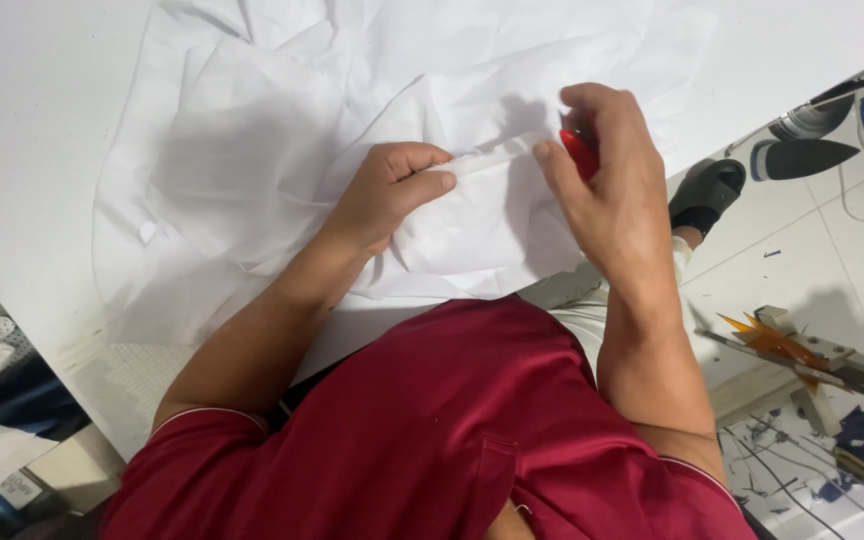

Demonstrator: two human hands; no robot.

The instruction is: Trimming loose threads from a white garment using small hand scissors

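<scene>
Pinching a folded seam of the white fabric (472,215) at frame centre, the left hand (387,195) holds it closed-fingered; the right hand (607,180), gripping a small red tool (581,152), meets the seam's right end on the desk (32,130).

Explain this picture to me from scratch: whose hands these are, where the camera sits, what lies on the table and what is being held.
There is no machine here. The single picture comes from a camera worn on a person's head, looking down, so you see their own red shirt at the bottom and both bare arms reaching forward. On the white table lies a crumpled white cloth. The left hand is closed, pinching a folded edge of that cloth. The right hand touches the same edge and has its grip shut on a small red tool; most of it is hidden by the fingers, so its kind cannot be told. To the right, on the tiled floor, you can see the person's foot in a black sandal.
</scene>
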